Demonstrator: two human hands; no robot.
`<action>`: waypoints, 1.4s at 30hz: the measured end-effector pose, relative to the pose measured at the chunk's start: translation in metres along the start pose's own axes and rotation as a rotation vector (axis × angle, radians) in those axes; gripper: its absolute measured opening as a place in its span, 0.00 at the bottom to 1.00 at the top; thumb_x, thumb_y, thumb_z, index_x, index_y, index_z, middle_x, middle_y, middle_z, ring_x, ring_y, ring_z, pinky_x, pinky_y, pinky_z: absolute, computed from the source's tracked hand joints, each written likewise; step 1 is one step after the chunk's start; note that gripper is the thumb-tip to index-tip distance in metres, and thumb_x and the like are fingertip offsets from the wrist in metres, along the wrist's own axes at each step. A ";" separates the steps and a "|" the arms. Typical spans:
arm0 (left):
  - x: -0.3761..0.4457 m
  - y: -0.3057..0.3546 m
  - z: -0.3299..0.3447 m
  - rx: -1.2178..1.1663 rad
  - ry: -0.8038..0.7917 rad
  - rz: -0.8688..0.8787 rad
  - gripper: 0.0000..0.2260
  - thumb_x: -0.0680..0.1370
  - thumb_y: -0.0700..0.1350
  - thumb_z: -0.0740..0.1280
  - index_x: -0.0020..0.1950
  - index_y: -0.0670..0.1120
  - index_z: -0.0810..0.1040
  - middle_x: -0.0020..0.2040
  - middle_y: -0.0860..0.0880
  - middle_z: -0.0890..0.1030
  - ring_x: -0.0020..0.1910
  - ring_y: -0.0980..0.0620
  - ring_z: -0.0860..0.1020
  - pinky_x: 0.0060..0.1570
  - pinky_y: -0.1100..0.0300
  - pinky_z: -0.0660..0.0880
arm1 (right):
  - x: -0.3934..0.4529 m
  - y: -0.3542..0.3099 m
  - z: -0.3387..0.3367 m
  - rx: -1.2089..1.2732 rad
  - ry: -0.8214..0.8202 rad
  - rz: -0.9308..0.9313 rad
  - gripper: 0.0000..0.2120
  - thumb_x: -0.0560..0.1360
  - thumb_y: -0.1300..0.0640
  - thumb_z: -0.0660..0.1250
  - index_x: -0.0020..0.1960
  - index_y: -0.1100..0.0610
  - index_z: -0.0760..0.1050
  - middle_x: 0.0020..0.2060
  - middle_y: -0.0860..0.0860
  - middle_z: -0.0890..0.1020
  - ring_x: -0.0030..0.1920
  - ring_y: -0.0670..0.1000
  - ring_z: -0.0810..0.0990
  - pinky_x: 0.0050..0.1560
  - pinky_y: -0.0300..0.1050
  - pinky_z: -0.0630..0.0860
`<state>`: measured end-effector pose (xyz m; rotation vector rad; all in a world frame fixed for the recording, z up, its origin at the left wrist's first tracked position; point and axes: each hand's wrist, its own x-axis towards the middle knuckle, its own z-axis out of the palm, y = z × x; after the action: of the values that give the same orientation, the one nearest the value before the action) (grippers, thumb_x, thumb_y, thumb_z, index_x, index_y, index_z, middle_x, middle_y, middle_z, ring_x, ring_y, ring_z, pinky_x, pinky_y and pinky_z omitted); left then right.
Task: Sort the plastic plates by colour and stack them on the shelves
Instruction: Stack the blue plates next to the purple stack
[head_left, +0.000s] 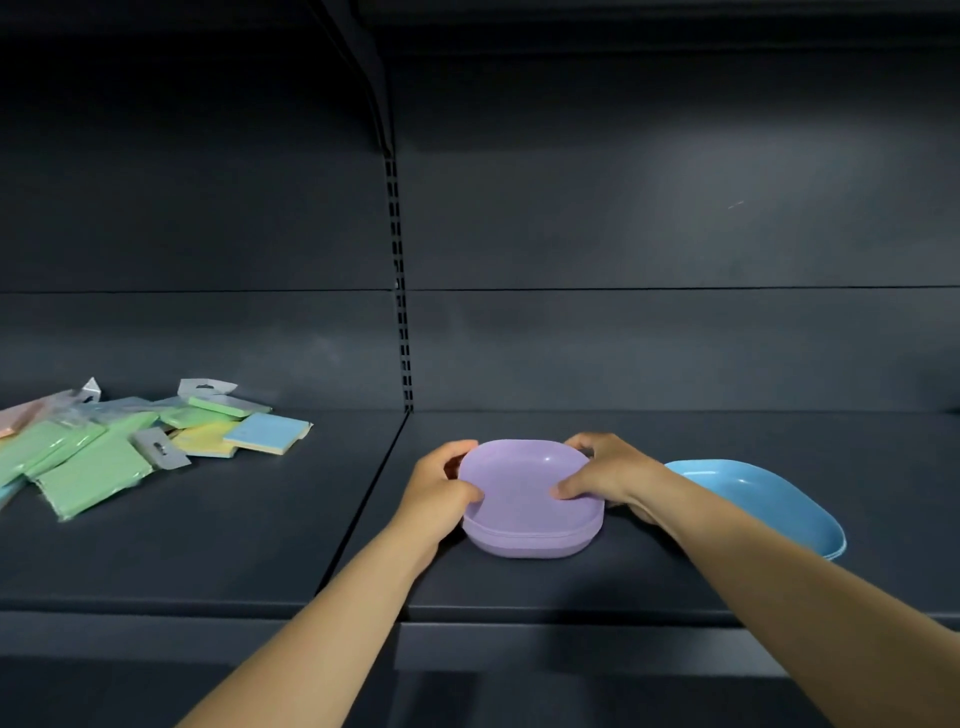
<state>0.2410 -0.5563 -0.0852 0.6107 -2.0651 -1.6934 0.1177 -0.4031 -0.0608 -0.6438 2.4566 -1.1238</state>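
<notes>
Leftmost, a loose heap of flat packets (130, 441) in clear wrappers lies on the left bay of the dark shelf (234, 545), green ones nearest the front, yellow and blue ones toward the right, with grey hang tabs sticking up here and there. They sit well apart from the plates. A slotted upright (400, 291) runs down the back wall and marks the seam between the left bay and the right one.

Just right of that seam, on the right bay, rests a small stack of purple plates (530, 499), square with rounded corners; at least two rims show along the front edge. The left hand (441, 491) grips the stack's left side, thumb curled over the near rim and fingers wrapped round the far corner. The right hand (608, 475) grips the right side in the same way, thumb pressed on the inside of the top plate, fingers curled over the far right corner.

Behind the right wrist lies a stack of blue plates (769, 499), just beside the purple ones and partly hidden by the right forearm; whether the two stacks touch cannot be told.
</notes>
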 end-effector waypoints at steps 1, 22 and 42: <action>0.001 0.000 -0.001 0.023 -0.008 -0.005 0.25 0.71 0.27 0.63 0.63 0.49 0.75 0.57 0.50 0.78 0.57 0.50 0.75 0.50 0.60 0.70 | 0.000 0.000 0.000 0.005 -0.007 0.010 0.19 0.67 0.60 0.75 0.55 0.52 0.75 0.52 0.52 0.81 0.52 0.54 0.80 0.48 0.45 0.76; 0.002 0.111 0.065 0.848 -0.108 0.315 0.26 0.73 0.52 0.71 0.69 0.50 0.69 0.65 0.50 0.69 0.65 0.52 0.70 0.61 0.61 0.66 | -0.062 0.041 -0.147 -0.730 0.334 -0.424 0.31 0.70 0.41 0.71 0.68 0.53 0.67 0.60 0.52 0.71 0.64 0.54 0.67 0.63 0.49 0.68; -0.114 0.200 0.463 1.072 -0.196 0.498 0.27 0.75 0.55 0.67 0.72 0.51 0.64 0.70 0.51 0.65 0.70 0.50 0.62 0.60 0.55 0.66 | -0.204 0.279 -0.447 -0.898 0.334 -0.325 0.30 0.72 0.42 0.68 0.69 0.51 0.65 0.62 0.51 0.70 0.65 0.54 0.68 0.63 0.49 0.68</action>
<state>0.0601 -0.0836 0.0216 0.1523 -2.8649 -0.2935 -0.0054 0.1417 0.0266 -1.2076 3.2011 -0.1345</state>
